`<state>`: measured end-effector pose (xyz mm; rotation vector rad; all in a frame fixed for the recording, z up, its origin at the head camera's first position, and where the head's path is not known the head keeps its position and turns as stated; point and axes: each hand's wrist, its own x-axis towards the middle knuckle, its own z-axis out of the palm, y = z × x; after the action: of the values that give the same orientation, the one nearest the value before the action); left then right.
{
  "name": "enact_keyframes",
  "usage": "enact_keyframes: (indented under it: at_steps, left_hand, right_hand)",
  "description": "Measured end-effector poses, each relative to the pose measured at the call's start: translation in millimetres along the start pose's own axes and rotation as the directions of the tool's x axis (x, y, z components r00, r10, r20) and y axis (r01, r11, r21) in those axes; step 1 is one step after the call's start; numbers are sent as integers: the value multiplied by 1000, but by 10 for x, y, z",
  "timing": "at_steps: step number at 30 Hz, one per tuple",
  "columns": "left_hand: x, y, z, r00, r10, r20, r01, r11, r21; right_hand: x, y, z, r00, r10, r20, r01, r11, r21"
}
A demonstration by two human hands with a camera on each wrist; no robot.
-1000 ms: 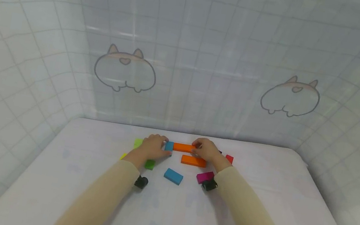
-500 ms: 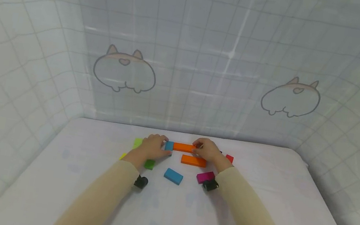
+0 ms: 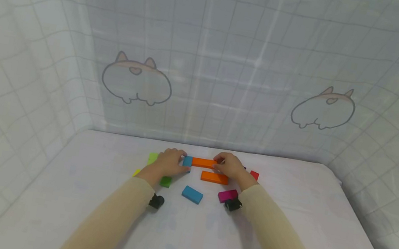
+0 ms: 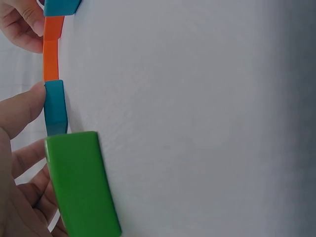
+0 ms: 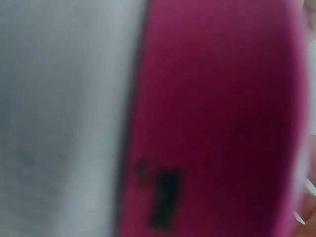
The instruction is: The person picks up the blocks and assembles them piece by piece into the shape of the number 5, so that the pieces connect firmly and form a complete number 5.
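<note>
In the head view my left hand (image 3: 169, 163) pinches a blue block (image 3: 187, 163) between thumb and fingers. The block stands against the left end of an orange block (image 3: 202, 163). At that orange block's other end, my right hand (image 3: 231, 166) grips with thumb and fingertips. A second orange block (image 3: 214, 178) lies just in front, parallel to the first. The left wrist view shows my thumb on the blue block (image 4: 55, 106), while a green block (image 4: 81, 185) partly hides the fingers. A magenta block (image 5: 212, 108), close and blurred, fills most of the right wrist view.
Another blue block (image 3: 192, 194) lies nearer on the white table (image 3: 178, 245). Light green (image 3: 152, 158) and yellow (image 3: 136, 172) blocks peek out by the left arm. A red block (image 3: 254, 175) lies beyond the right wrist. Behind the table hangs a grid-patterned curtain (image 3: 225, 115).
Both hands and the blocks stay where they were. Only the curtain's drawings shift a little, most visibly the outline at the far left.
</note>
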<state>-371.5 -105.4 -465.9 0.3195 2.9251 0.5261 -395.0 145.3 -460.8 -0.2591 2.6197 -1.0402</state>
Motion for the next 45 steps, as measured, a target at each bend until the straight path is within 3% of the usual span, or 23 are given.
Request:
enact_keyframes:
  at_steps: [16, 25, 37, 45]
  left_hand:
    - [4, 4, -11, 999, -31, 9, 31, 999, -13]
    - [4, 21, -1, 999, -43, 9, 43, 999, -18]
    - [20, 10, 16, 999, -36, 7, 36, 999, -6]
    - [17, -1, 14, 999, -39, 8, 39, 999, -11]
  right_hand:
    - [-69, -33, -315, 998, -51, -43, 47, 994, -98]
    - [-131, 87, -484, 995, -62, -82, 54, 993, -102]
    - [-119, 273, -453, 992, 16, -127, -28, 995, -93]
    - [-95, 327, -413, 990, 13, -138, -25, 996, -84]
